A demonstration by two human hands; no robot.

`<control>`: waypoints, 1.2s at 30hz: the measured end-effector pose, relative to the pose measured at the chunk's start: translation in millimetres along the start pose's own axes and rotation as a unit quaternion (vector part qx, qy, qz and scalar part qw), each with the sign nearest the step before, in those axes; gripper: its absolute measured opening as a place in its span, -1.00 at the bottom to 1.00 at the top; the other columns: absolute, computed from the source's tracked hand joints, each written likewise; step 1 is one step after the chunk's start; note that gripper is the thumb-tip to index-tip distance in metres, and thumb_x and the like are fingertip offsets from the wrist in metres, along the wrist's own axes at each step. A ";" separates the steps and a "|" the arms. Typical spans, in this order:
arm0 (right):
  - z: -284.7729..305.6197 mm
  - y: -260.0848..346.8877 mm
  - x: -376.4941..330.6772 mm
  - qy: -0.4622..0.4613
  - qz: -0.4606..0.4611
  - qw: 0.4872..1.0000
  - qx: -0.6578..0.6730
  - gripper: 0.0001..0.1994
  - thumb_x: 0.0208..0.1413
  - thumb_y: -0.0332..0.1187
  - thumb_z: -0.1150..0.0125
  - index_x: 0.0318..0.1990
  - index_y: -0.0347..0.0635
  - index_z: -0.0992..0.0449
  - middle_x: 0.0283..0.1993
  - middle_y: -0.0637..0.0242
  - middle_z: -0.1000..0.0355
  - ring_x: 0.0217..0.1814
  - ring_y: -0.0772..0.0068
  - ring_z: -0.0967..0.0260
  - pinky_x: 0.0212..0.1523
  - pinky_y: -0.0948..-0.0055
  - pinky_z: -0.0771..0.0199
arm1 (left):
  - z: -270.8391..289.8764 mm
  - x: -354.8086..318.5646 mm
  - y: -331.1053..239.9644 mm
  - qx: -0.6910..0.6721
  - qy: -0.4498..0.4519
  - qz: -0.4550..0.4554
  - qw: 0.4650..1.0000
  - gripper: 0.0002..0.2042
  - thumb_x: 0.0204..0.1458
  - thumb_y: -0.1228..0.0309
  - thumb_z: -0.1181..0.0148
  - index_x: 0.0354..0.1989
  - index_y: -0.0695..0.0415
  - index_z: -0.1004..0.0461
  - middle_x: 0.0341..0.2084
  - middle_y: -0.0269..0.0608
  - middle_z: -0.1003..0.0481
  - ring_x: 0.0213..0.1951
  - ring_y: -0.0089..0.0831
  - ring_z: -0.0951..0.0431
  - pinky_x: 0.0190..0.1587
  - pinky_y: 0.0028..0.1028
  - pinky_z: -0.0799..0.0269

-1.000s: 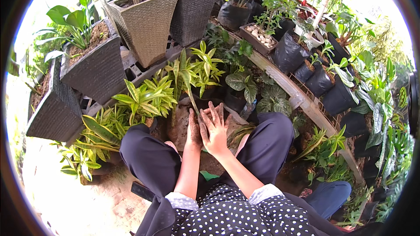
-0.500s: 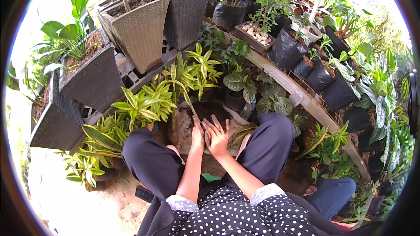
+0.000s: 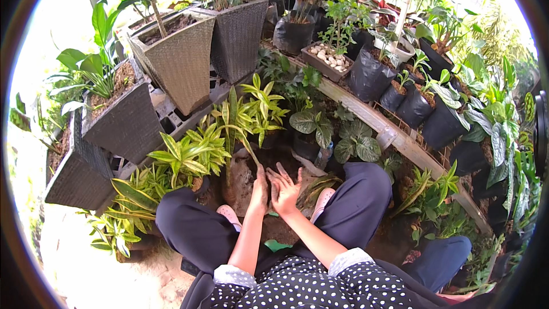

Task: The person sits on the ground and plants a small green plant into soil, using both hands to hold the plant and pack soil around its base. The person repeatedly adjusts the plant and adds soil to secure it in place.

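Observation:
My left hand [image 3: 260, 190] and my right hand [image 3: 285, 190] are held up between my knees, palms turned toward each other with a narrow gap. Dark soil smears both. The right hand's fingers are stretched and spread; the left hand is seen edge-on with its fingers straight. Nothing shows in either palm. A long yellow-green leaf [image 3: 245, 142] bends down to the left fingertips; whether it touches them I cannot tell. Beneath the hands lies a soil-stained pale surface [image 3: 243, 180]. Variegated yellow-green plants [image 3: 194, 151] stand just beyond on the left.
Tall grey planters [image 3: 237, 37] line the far left. Black plant bags [image 3: 369, 74] stand along a metal rail [image 3: 400, 147] on the right. Broad-leaved potted plants [image 3: 357, 140] grow ahead. Another person's blue-clothed knee [image 3: 437, 260] is close at my right. A green object [image 3: 276, 245] lies near my lap.
My hands were touching or nearly so at the palms; now a gap separates them. The whole view has shifted slightly.

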State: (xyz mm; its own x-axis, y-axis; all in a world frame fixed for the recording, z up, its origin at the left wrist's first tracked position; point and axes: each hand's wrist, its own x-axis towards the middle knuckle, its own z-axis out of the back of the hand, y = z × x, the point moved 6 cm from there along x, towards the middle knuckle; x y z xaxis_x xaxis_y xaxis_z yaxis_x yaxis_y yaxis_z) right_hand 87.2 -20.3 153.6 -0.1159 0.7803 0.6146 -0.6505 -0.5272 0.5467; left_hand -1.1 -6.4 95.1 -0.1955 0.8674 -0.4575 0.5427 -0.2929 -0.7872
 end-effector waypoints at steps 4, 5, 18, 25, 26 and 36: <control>38.8 36.8 28.5 -0.028 -0.010 0.997 0.072 -0.67 0.10 -0.23 0.07 -0.01 -0.02 -0.48 0.17 0.23 -0.30 0.35 0.10 -0.03 0.31 -0.10 0.62 | -28.2 -23.9 -36.6 -0.134 0.183 0.085 0.970 -0.25 0.06 -0.26 0.34 -0.08 0.26 -0.44 -0.12 -0.11 -0.48 -0.07 -0.28 -0.47 0.07 -0.35 -0.31; 41.4 46.3 31.7 -0.032 -0.001 0.999 0.039 -0.63 0.07 -0.18 0.04 0.02 0.01 -0.47 0.25 0.18 -0.20 0.38 0.05 0.04 0.30 -0.12 0.66 | -27.9 -25.1 -41.9 -0.163 0.192 0.074 0.965 -0.32 0.06 -0.23 0.25 -0.16 0.21 -0.47 -0.22 -0.13 -0.50 -0.14 -0.27 -0.48 0.02 -0.33 -0.34; 19.2 35.0 20.0 -0.031 0.086 0.996 0.004 -0.63 0.14 -0.31 0.10 0.10 -0.09 -0.39 0.25 0.33 -0.20 0.34 0.21 -0.04 0.32 -0.19 0.47 | -29.9 -14.3 -42.0 -0.119 0.117 0.081 0.983 -0.48 0.09 -0.08 0.06 0.00 0.13 -0.33 -0.09 -0.22 -0.40 -0.11 -0.40 -0.42 -0.05 -0.40 -0.35; 49.4 60.0 46.3 -0.038 0.050 0.998 0.025 -0.56 0.06 -0.21 -0.04 0.13 -0.02 -0.36 0.34 0.10 -0.03 0.41 -0.04 0.16 0.31 -0.17 0.54 | -48.2 -29.9 -72.3 -0.196 0.151 0.045 0.968 -0.68 0.17 0.10 0.08 -0.38 0.11 -0.40 -0.47 -0.32 -0.45 -0.36 -0.45 -0.45 -0.26 -0.49 -0.37; 48.0 58.8 47.6 -0.043 0.063 0.997 0.007 -0.56 0.05 -0.21 -0.05 0.13 -0.01 -0.37 0.33 0.10 -0.03 0.40 -0.04 0.15 0.30 -0.18 0.54 | -45.3 -28.9 -68.5 -0.204 0.130 0.051 0.969 -0.70 0.16 0.12 0.06 -0.39 0.11 -0.39 -0.48 -0.34 -0.43 -0.37 -0.46 -0.44 -0.29 -0.50 -0.36; 31.5 45.0 40.2 -0.050 0.042 0.995 0.070 -0.59 0.10 -0.35 0.04 0.15 -0.14 -0.33 0.32 0.11 -0.05 0.41 -0.05 0.19 0.33 -0.09 0.45 | -40.8 -15.8 -59.2 -0.211 0.201 0.031 0.956 -0.61 0.15 0.09 0.08 -0.07 0.15 -0.41 -0.22 -0.26 -0.48 -0.14 -0.40 -0.46 -0.01 -0.45 -0.33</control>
State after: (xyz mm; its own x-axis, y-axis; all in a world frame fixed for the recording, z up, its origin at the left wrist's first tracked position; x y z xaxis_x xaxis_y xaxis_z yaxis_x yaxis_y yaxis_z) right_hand 76.9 -23.2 220.8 -0.0859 0.6973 0.7116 -0.5291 -0.6371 0.5605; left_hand 3.2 13.7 165.8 0.1317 0.9631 -0.2348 0.8404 -0.2341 -0.4887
